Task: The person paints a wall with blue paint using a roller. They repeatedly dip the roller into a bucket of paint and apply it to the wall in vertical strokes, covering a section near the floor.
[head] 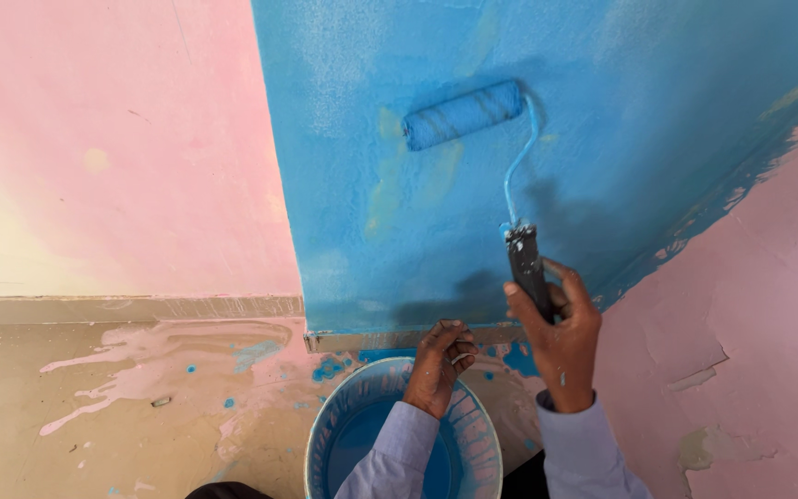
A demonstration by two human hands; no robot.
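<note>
My right hand (561, 342) grips the dark handle of a paint roller (464, 113). Its blue-soaked sleeve lies pressed against the blue-painted wall section (602, 120), tilted slightly, above and left of the hand. My left hand (438, 362) is curled over the far rim of a round bucket (325, 430) that holds blue paint, apparently gripping the thin wire handle. The bucket stands on the floor at the foot of the blue wall, between my arms. Both sleeves are pale lilac.
A pink wall (113, 148) fills the left side, and a peeling pink wall (750, 305) the right. The tan floor (48, 416) carries pink spills and blue drips. A grey skirting strip (122, 308) runs along the wall's base.
</note>
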